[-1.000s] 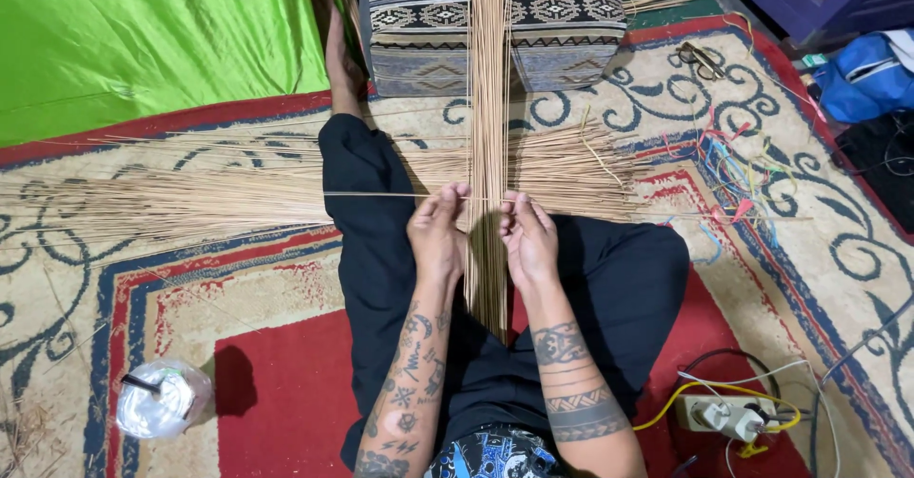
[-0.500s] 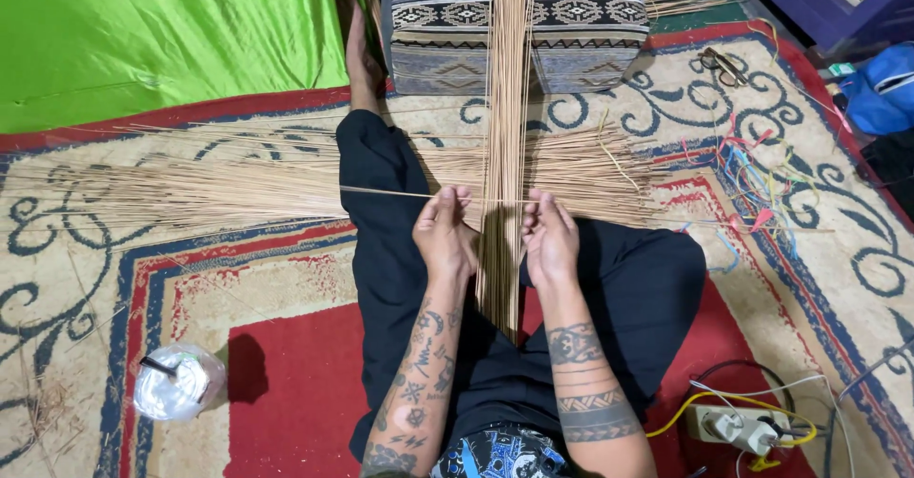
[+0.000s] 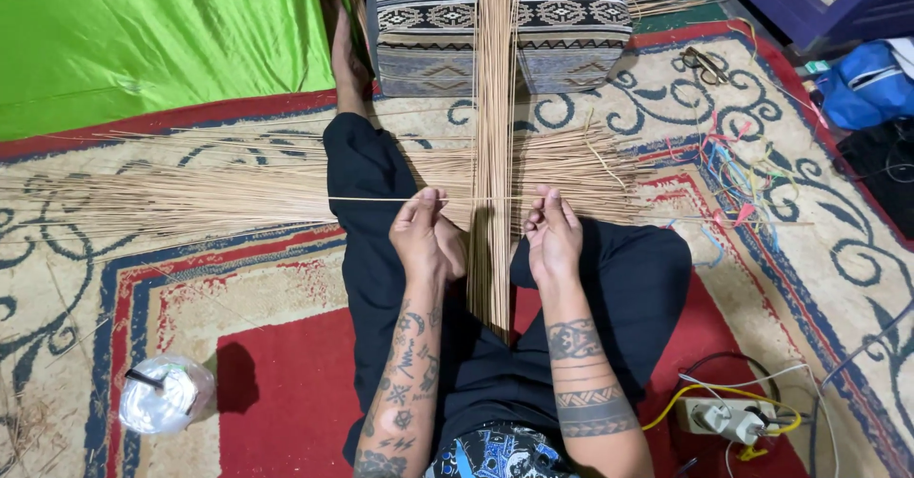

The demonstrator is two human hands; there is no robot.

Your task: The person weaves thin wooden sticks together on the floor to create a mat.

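Left hand (image 3: pixel 424 235) and right hand (image 3: pixel 552 235) each pinched a single horizontal reed (image 3: pixel 381 199) across the vertical reed bundle (image 3: pixel 495 154); uneven tension would likely skew the weave.

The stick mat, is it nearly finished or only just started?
Only just started, it seems. Done: a lengthwise bundle of sticks lies across a sideways layer of sticks. In hand: the left hand and right hand pinch one thin stick at the crossing. Left: almost everything; the ends fan out loose, unwoven.
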